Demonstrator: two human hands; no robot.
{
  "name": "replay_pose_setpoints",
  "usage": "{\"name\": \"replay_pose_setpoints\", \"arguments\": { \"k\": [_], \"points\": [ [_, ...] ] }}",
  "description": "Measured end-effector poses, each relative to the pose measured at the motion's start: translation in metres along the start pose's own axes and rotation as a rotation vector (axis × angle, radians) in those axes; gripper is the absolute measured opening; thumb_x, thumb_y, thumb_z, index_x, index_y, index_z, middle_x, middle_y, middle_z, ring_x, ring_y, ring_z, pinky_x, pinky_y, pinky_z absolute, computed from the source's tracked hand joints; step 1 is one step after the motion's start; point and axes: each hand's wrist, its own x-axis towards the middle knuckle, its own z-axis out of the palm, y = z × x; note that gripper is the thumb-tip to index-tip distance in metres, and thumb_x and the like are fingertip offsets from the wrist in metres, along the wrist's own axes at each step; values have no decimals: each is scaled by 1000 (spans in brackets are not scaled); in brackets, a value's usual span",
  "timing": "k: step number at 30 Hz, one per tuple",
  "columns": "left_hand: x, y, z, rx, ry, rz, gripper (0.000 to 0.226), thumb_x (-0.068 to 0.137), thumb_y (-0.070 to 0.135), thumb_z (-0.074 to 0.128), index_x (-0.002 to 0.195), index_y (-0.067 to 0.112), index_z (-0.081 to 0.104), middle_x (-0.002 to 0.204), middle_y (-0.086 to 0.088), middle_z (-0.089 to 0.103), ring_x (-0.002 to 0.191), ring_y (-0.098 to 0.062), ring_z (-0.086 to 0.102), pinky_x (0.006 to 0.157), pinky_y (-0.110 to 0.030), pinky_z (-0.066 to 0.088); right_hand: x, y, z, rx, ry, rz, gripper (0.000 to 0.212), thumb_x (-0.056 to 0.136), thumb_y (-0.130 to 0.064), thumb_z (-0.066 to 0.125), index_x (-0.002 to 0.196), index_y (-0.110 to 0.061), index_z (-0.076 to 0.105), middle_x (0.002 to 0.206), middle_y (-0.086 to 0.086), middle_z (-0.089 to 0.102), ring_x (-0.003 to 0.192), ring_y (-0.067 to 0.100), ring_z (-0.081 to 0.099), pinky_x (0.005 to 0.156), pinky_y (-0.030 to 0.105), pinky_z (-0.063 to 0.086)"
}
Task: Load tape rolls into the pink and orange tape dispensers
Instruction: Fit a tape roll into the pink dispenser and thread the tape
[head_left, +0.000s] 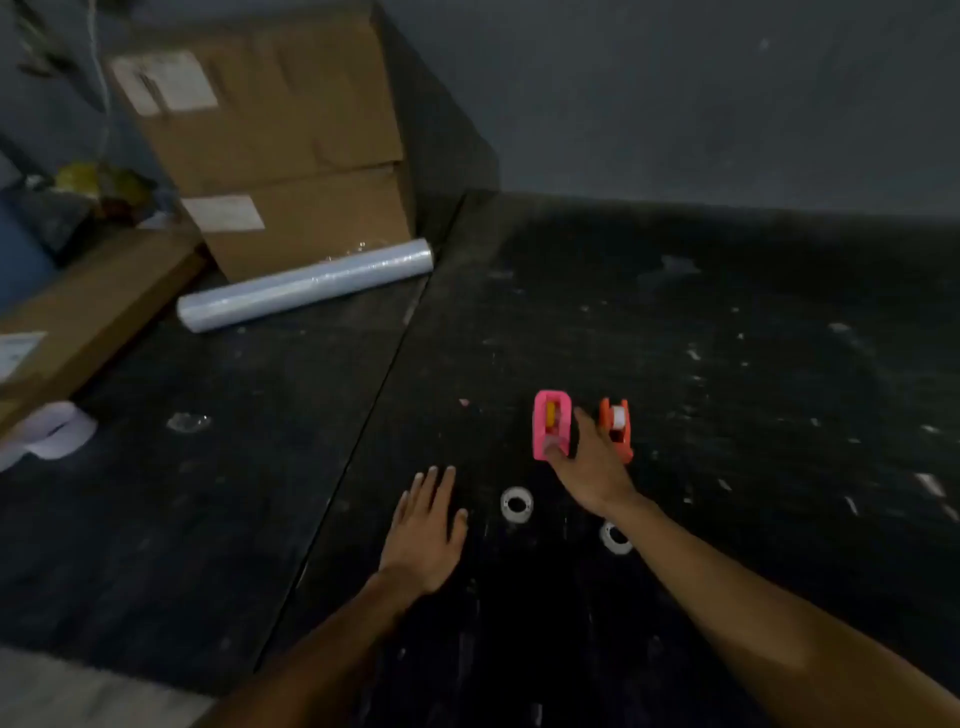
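Observation:
A pink tape dispenser stands on the black table, with a yellow-orange core inside it. Just to its right stands an orange tape dispenser holding a white roll. My right hand is at the pink dispenser, thumb on its near end and fingers along its right side, between the two dispensers. Two clear tape rolls lie flat nearer to me: one between my hands, the other partly under my right wrist. My left hand rests flat on the table with fingers spread, holding nothing.
Stacked cardboard boxes stand at the back left with a roll of clear stretch wrap lying in front. A long flat carton and a white paper roll sit at the left edge. A wall closes the back.

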Motion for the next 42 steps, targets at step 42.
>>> {"name": "replay_pose_setpoints", "arguments": {
  "k": [42],
  "points": [
    [-53,27,-5,-646,-207,306,71,81,32,76,143,32,40,143,14,49,131,8,42,110,-13,34,-112,43,2,-74,-459,-339,75,84,-16,69,144,-36,29,144,-9,44,128,5,42,110,22,32]
  ]
}}
